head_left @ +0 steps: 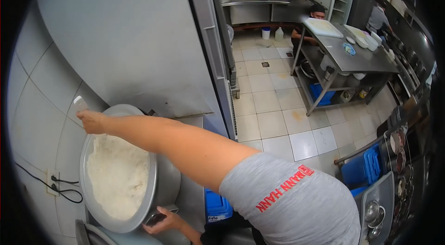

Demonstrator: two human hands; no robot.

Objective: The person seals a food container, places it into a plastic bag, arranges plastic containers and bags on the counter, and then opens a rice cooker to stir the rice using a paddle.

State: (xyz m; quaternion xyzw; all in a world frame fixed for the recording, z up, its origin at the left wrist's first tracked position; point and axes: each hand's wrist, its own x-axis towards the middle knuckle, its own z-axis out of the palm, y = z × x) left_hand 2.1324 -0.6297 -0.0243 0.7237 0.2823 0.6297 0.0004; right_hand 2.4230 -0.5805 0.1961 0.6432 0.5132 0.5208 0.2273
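A large metal pot (84, 175) stands against the tiled wall, filled nearly to the rim with a white, crumbly mass (118, 175) that looks like rice or flour. My right arm, in a grey sleeve, stretches over the pot. At its far side my right hand (92, 122) is closed round what appears to be the pot's side handle, with a shiny pale end (79, 103) showing above the fist. Low on the near side, my left hand (166, 221) wraps round the other metal handle (172, 209), thumb on top. Part of each grip is hidden.
A tall grey cabinet (125, 36) rises behind the pot. Plugs and a black cable (69, 194) hang at the left wall. A blue bin (218, 205) stands beneath my arm. Across the tiled floor, a person (299, 36) crouches behind a steel table (357, 59); another person (378, 18) stands farther right.
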